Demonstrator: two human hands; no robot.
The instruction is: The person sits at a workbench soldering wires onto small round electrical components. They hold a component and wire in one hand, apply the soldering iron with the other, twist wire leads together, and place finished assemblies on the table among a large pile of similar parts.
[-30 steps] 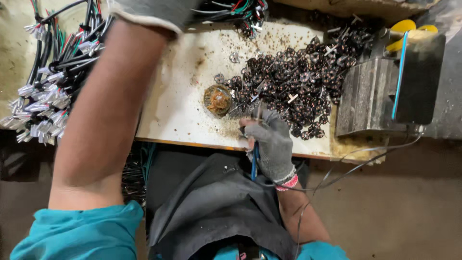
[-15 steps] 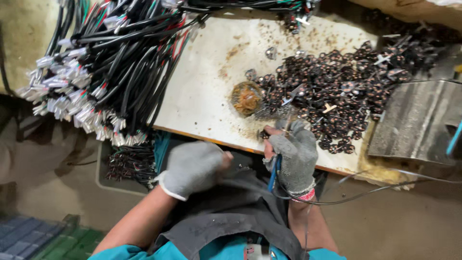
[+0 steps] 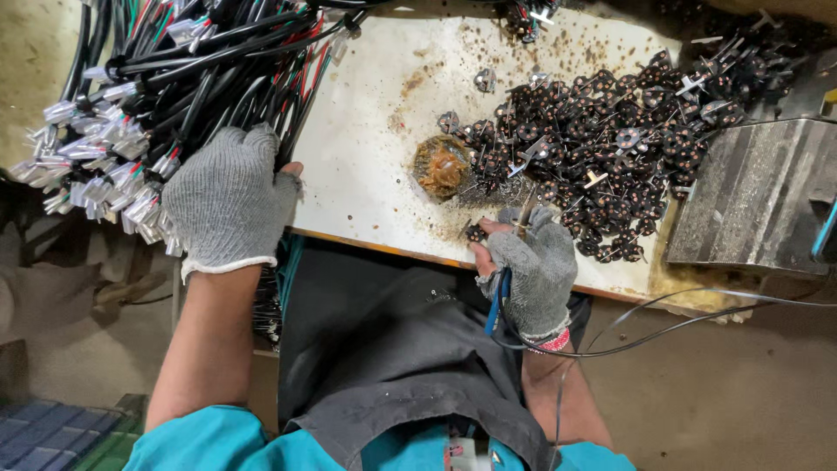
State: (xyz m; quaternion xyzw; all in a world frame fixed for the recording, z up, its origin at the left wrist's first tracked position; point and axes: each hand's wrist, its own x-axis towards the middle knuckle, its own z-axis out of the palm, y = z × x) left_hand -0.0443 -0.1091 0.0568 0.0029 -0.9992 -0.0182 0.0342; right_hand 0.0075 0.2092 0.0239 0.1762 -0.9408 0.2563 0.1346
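My left hand [image 3: 228,196], in a grey knit glove, reaches into a thick bundle of black cables [image 3: 187,83] with white connectors on their ends, which hangs over the left edge of the table; its fingers are among the cable ends and I cannot tell whether it grips one. Near the front edge of the white worktable [image 3: 366,166], my right hand [image 3: 532,266], in a grey fingerless glove, holds a soldering iron [image 3: 500,296] with a blue handle, tip pointing up, and pinches a small black part [image 3: 476,232] at the fingertips.
A heap of small black round parts [image 3: 610,131] with copper pins covers the table's right half. A brown lump of wire wool [image 3: 440,166] sits beside it. A grey metal block [image 3: 758,201] stands at the right. A black apron lies over my lap.
My left hand rose from my lap and went left into the cable bundle. The right hand stayed by the table edge with the iron.
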